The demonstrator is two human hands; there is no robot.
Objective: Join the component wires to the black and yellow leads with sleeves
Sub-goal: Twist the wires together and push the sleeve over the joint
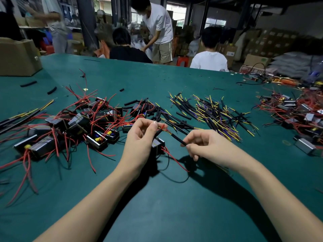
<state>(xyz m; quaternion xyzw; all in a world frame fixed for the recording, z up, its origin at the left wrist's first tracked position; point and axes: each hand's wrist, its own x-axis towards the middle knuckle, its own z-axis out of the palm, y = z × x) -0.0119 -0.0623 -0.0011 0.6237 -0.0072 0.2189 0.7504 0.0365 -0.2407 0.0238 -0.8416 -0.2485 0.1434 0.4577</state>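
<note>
Mid-join: left hand pinched red wire and sleeve; right hand gripped black lead. Best twist ends tight w/ sleeve clear.

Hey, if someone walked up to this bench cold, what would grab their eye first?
Probably the two hands mid-bench: the left hand pinches a red wire against a black lead that the right hand holds. Left of them sprawls a pile of black components trailing red wires; beyond the hands, a heap of black and yellow leads lies on the green table.
</note>
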